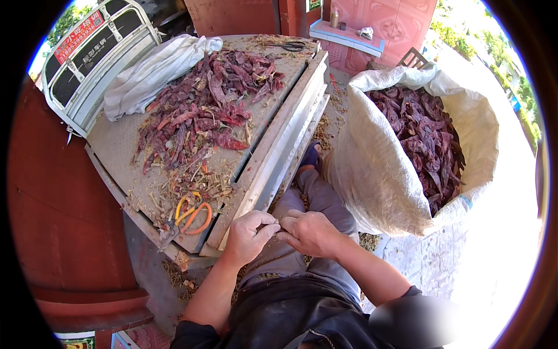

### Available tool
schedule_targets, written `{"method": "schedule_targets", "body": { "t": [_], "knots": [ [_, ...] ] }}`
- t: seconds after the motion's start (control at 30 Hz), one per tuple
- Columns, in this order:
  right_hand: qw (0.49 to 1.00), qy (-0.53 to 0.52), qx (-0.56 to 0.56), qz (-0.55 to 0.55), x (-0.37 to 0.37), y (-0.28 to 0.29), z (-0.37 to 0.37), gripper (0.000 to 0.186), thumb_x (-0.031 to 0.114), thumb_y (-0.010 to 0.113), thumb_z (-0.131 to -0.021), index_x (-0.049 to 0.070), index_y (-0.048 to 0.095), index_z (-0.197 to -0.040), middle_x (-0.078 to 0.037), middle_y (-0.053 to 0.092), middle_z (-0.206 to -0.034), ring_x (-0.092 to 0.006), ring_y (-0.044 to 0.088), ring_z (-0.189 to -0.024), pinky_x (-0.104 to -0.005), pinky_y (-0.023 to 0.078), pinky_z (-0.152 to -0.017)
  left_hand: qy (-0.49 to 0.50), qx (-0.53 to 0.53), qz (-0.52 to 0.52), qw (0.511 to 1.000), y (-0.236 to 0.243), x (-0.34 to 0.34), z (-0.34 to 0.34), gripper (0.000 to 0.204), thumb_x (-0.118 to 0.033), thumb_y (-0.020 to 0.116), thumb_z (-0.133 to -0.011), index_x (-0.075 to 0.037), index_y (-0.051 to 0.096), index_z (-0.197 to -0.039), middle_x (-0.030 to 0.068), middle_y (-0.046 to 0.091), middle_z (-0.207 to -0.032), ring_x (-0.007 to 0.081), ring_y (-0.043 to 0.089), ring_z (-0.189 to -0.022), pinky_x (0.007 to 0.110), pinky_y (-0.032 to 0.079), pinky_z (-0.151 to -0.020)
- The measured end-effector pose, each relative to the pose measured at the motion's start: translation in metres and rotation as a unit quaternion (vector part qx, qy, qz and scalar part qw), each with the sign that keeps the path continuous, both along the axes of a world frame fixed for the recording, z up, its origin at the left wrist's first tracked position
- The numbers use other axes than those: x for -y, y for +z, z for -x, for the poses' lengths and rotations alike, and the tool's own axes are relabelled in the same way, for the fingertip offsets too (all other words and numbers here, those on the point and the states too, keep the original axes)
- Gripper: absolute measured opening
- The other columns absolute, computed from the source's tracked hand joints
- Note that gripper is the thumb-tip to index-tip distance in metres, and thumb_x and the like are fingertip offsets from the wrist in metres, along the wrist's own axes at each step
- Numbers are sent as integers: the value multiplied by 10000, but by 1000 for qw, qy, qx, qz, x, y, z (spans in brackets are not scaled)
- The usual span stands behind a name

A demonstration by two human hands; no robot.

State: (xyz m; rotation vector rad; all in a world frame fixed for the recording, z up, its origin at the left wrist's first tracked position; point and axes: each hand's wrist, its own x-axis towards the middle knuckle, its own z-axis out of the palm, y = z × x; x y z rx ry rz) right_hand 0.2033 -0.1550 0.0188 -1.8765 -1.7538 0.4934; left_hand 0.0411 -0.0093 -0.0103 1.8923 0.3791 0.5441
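Observation:
My left hand (253,232) and my right hand (302,232) meet over my lap, beside the metal platform's front edge, both with fingers pinched together; whatever is between them is too small to make out. Left of them on the platform lie scissors (196,218) with orange and yellow handles, among stem scraps (192,185). A heap of dried red peppers (212,104) covers the middle of the platform. To my right stands a large white woven sack (363,174) with its top rolled open, full of darker dried peppers (418,139).
A folded white sack (131,87) lies by the white railing (87,110) at the platform's left, with black scissors (285,46) at its back. Behind are a small shelf (343,38) on a pink tiled wall (401,23) and a wooden chair (412,58). A red wall (70,192) is left.

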Motion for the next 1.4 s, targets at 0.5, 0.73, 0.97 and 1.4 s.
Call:
{"method": "schedule_targets", "body": {
  "t": [0.5, 0.73, 0.97, 1.4],
  "knots": [
    [969, -29, -6, -246, 8, -19, 12, 113, 148, 737, -891, 76, 654, -865, -88, 587, -793, -295, 612, -722, -423, 494, -634, 25, 130, 576, 807, -28, 22, -8, 92, -120, 673, -1023, -48, 623, -998, 82, 691, -903, 141, 650, -701, 294, 535, -661],
    [958, -85, -223, -155, 40, -29, 8, 149, 139, 672, -994, -3, 687, -954, -114, 616, -819, -247, 643, -733, -362, 515, -675, 78, -79, 4, 994, -16, 28, -12, 169, -118, 707, -963, -6, 687, -1088, 110, 742, -866, 221, 731, -781, 337, 570, -712],
    [796, -282, -535, -14, 78, -92, -6, 117, 128, 625, -1023, 22, 670, -1040, -5, 636, -814, -87, 611, -707, -246, 491, -652, 90, 15, -222, 971, 39, -23, 8, 148, -98, 722, -939, -6, 732, -1055, 163, 757, -975, 298, 749, -877, 387, 579, -749],
    [646, -380, -662, 9, 126, -186, -11, 114, 144, 631, -1013, 52, 689, -977, -12, 628, -717, -116, 580, -592, -266, 456, -554, 280, -249, -372, 849, 17, -253, 50, 328, -156, 713, -867, -43, 731, -1174, 197, 713, -1198, 375, 691, -1082, 467, 533, -983]
  ]
}}
